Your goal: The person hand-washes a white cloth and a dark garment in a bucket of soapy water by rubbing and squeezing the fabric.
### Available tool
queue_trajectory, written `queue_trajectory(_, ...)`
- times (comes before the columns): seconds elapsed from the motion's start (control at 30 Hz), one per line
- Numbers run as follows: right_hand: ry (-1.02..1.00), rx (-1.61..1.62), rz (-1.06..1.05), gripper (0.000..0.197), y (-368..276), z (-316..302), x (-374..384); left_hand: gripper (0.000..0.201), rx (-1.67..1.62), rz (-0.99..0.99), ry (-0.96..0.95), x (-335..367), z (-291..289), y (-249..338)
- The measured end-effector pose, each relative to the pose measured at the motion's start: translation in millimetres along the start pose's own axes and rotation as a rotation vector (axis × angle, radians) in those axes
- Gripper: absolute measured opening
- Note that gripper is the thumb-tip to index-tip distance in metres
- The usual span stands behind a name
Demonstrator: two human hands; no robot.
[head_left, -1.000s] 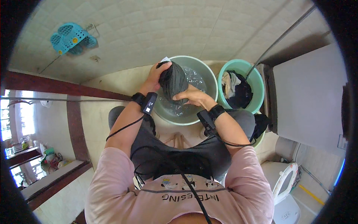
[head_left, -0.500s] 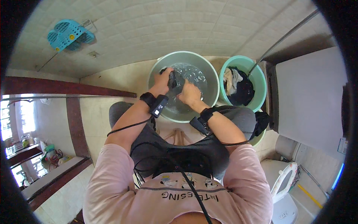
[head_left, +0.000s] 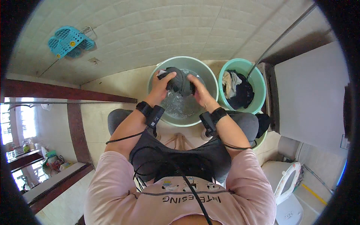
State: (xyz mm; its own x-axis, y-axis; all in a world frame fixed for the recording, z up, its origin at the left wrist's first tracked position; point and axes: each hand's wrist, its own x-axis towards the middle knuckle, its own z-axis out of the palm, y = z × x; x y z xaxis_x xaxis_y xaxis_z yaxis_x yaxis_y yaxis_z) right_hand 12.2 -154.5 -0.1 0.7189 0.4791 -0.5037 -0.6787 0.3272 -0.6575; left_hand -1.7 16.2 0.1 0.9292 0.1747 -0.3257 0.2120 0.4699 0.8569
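Note:
Between my two hands is a bunched dark grey piece of wet cloth [head_left: 179,79], held over a pale green basin [head_left: 215,84] of water. What kind of garment it is cannot be told. My left hand [head_left: 161,85] grips its left side, thumb on top, with a small whitish patch showing by the fingers. My right hand [head_left: 199,91] grasps the right side, fingertips partly hidden by the fabric. Bubbly water [head_left: 180,107] shows below the cloth. Black wrist straps with small devices sit on both forearms.
Right of the basin stands a mint green bucket [head_left: 263,86] with dark and beige clothes [head_left: 240,92]. A metal pole [head_left: 285,35] slants above it. A toilet [head_left: 285,183] is at lower right, a pale grey panel [head_left: 311,97] at right. Blue slippers [head_left: 69,42] hang on the wall.
The dark cloth has come up out of the water and is now bunched between both hands. My right hand has moved up and right onto it.

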Motion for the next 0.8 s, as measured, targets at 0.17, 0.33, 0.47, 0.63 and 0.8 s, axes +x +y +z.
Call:
queue_trajectory(0.17, 0.130, 0.150, 0.106, 0.056, -5.3, -4.1, -4.7, 0.042, 0.229, 0.236, 0.082, -22.9, 19.3, 2.9)
queue_trajectory(0.33, -0.033, 0.562, 0.389, 0.056, -0.1, -10.1, 0.6, 0.044, 0.034, 0.143, 0.078, -36.5, 27.8, -6.8)
queue_trajectory(0.47, 0.183, 0.291, -0.062, 0.046, -0.5, 6.7, -2.4, 0.043, -0.228, -0.159, 0.173, -43.4, 27.6, -2.3)
queue_trajectory(0.63, 0.338, -0.079, -0.525, 0.029, 7.7, 15.5, 6.9, 0.038, 0.110, 0.075, -0.301, -40.6, 12.3, -3.7)
queue_trajectory(0.8, 0.344, -0.854, -1.100, 0.016, -7.1, 33.0, -2.3, 0.036, -0.508, -0.753, -0.187, -21.7, 14.8, 11.4)
